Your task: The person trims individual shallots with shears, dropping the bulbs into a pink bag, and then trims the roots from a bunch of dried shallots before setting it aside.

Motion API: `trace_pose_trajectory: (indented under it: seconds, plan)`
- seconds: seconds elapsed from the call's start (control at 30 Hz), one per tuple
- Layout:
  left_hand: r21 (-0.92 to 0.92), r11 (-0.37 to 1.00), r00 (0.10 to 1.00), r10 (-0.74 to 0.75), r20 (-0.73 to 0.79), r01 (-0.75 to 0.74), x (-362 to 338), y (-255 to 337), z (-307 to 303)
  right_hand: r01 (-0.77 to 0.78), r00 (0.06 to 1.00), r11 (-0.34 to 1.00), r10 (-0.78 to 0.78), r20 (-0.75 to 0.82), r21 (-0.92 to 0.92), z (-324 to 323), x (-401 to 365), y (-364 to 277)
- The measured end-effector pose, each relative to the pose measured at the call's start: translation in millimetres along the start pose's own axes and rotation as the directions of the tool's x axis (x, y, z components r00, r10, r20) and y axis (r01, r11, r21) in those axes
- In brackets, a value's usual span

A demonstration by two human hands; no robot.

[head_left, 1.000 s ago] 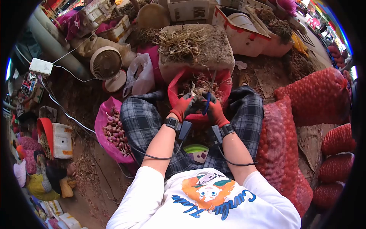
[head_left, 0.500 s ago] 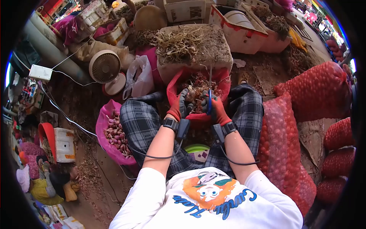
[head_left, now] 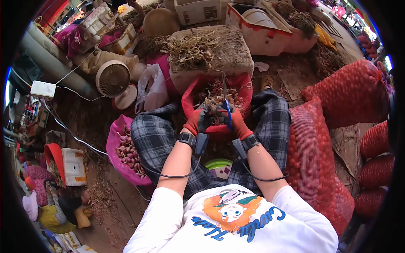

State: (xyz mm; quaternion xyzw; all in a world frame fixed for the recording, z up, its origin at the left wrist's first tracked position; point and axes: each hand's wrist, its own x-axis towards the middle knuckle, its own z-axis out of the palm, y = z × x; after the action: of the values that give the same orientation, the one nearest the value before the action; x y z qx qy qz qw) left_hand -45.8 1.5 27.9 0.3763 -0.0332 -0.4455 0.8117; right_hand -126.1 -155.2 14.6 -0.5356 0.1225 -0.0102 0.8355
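Note:
Both my hands wear grey gloves with red cuffs, over a red bag-lined container (head_left: 187, 101) between my knees. Dry stems and skins (head_left: 213, 93) fill it. My right hand (head_left: 237, 120) is closed round blue-handled scissors (head_left: 228, 111), whose long blades point away from me. Close beside it on the left, my left hand (head_left: 200, 119) is curled shut; what lies in its fingers is hidden. A pink bag of shallots (head_left: 128, 154) stands by my left knee. Ahead, a pile of dried shallot stalks (head_left: 194, 49) lies on a soil-covered block (head_left: 234, 46).
Full red net sacks (head_left: 310, 156) lie at my right. A fan (head_left: 113, 79) and a white plastic bag (head_left: 152, 90) stand ahead on the left. Foam boxes (head_left: 257, 36) line the back. Cables (head_left: 80, 135) cross the floor, and another person (head_left: 59, 208) is at far left.
My right hand and the scissors have shifted slightly left, closer to my left hand. The view has moved a little; the surrounding bags and boxes look the same.

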Motion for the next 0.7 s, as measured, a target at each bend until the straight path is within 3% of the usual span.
trace_pose_trajectory:
  seconds: [0.1,0.13,0.17,0.23,0.27,0.3,0.33,0.4,0.43,0.5,0.57,0.63,0.7]
  plan:
    - [-0.115,0.993,0.946,0.047,0.321,-0.011,9,-7,-20,-0.067,0.998,0.993,0.068,-0.006,0.102,8,-6,-11]
    - [0.189,0.963,0.95,0.134,0.281,-0.191,9,-8,-22,-0.089,0.996,0.983,0.092,-0.012,0.157,12,-9,-16]
    - [0.477,0.813,0.936,0.227,0.268,-0.334,8,-10,-23,-0.089,0.994,0.995,0.087,-0.062,-0.034,5,-7,-11]
    - [0.488,0.784,0.92,0.373,0.122,-0.382,11,-9,-28,-0.057,0.99,0.895,-0.006,-0.139,-0.443,-3,-4,-7]
    - [0.2,0.914,0.928,0.369,-0.053,-0.352,17,-7,-31,-0.044,0.982,0.768,-0.083,-0.168,-0.639,-6,-3,-3]
    - [-0.116,0.934,0.926,0.308,-0.218,-0.337,22,-5,-35,-0.001,0.966,0.564,-0.214,-0.147,-0.826,6,-13,-13]
    - [-0.113,0.896,0.889,0.398,-0.226,-0.43,22,-1,-36,0.021,0.939,0.315,-0.332,-0.089,-0.949,16,-22,-20]
    - [-0.105,0.792,0.789,0.566,-0.24,-0.601,22,3,-41,0.024,0.952,0.283,-0.3,-0.065,-0.959,26,-33,-24]
    - [-0.121,0.764,0.771,0.612,-0.176,-0.634,19,7,-36,0.022,0.953,0.274,-0.297,-0.063,-0.961,31,-37,-26]
    - [0.109,0.679,0.674,0.734,-0.086,-0.726,40,-2,-64,0.017,0.953,0.248,-0.297,-0.059,-0.969,38,-40,-28]
    - [0.041,0.693,0.69,0.72,-0.072,-0.72,41,-1,-69,0.011,0.947,0.128,-0.32,-0.031,-0.992,42,-42,-33]
    - [-0.316,0.755,0.813,0.571,-0.113,-0.574,24,10,-53,0.031,0.936,0.043,-0.352,0.014,-0.999,45,-45,-35]
    - [-0.381,0.72,0.81,0.559,-0.176,-0.58,20,13,-47,0.075,0.914,-0.013,-0.398,0.074,-0.997,42,-46,-38]
